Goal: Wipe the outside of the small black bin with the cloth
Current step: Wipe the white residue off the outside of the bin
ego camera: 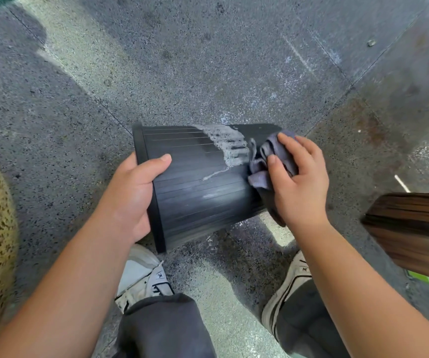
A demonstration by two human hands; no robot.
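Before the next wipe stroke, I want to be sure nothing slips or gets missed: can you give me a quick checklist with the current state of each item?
1. Bin steadied: left hand grips the rim end of the black bin, held on its side above the floor. Ok.
2. Cloth in hand: right hand holds the bunched cloth against the bin's base end. Ok.
3. Dirt located: whitish smear on the ribbed side, just left of the cloth. Not ok, still there.
4. Stroke path: ribs between smear and left thumb unobstructed. Ok.
5. Underside and far side clean: hidden. Cannot tell.
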